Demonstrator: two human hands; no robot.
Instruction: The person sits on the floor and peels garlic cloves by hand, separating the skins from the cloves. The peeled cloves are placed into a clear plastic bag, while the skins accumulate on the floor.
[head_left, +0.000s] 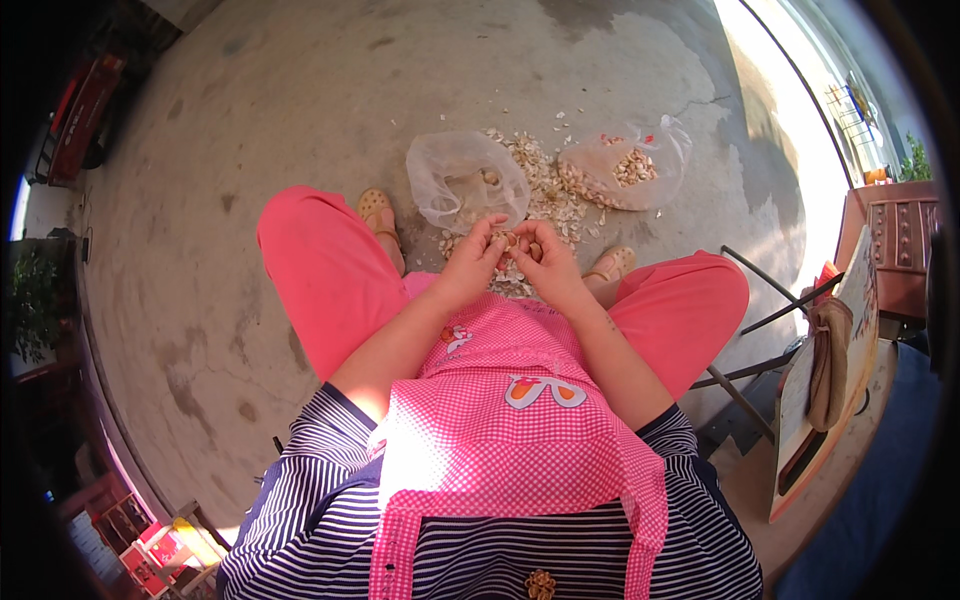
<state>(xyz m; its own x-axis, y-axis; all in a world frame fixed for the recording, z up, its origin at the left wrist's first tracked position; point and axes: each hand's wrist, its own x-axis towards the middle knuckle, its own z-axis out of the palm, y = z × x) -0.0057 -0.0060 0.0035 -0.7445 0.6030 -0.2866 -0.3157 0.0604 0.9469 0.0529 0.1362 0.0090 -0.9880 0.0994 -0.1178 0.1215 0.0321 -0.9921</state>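
My left hand (478, 253) and my right hand (546, 259) meet over the floor between my knees, their fingertips closed around a partly broken garlic bulb (507, 240). A brownish clove shows at the fingers of my right hand. Just beyond my hands, an open clear plastic bag (431, 176) holds a garlic bulb (490, 178). Farther right lies another plastic bag (667, 187) with many garlic cloves (634, 166) in it. Papery garlic skins (534, 161) are heaped between the bags and below my hands.
My sandalled feet stand on the concrete floor (300, 90) on either side of the skins. At right are a folding table (795, 427) with metal legs and a brown cloth (829, 367) hanging by it. A red vehicle or cart (82, 120) stands at the far left.
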